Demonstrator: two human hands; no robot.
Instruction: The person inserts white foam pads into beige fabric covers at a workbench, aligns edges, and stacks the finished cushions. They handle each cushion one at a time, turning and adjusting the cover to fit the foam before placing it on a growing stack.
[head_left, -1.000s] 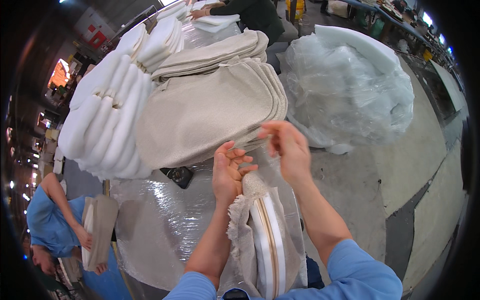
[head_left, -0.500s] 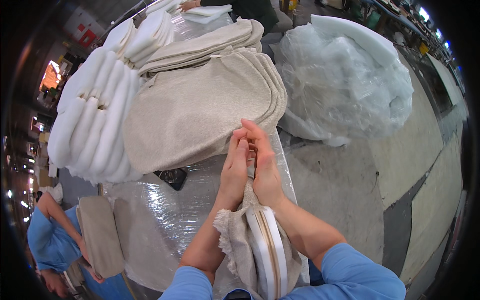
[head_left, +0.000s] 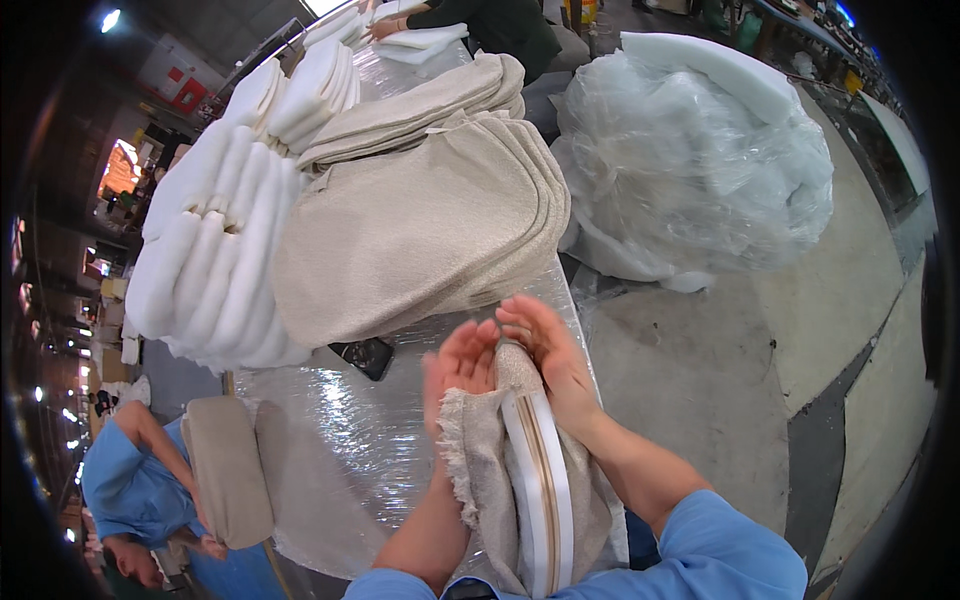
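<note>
Low centre of frame: foam pad [head_left: 540, 480] half-sleeved in beige fabric cover [head_left: 480, 470], probably light, soft, springy; best gripped at the cover's frayed edge. Left hand [head_left: 458, 368], right hand [head_left: 548, 352] pressed flat against its top, fingers straight, together. Beyond, upper centre, stacked covers [head_left: 420, 220].

Beige woven covers [head_left: 420, 240], white foam pads [head_left: 215, 265], blue sleeves [head_left: 720, 550]

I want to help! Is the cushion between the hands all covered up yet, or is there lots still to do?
Not yet. The beige cover is partly on, white foam showing at the edge. The left hand and right hand press its top end. Left over: a stack of empty covers and bare foam pads.
</note>
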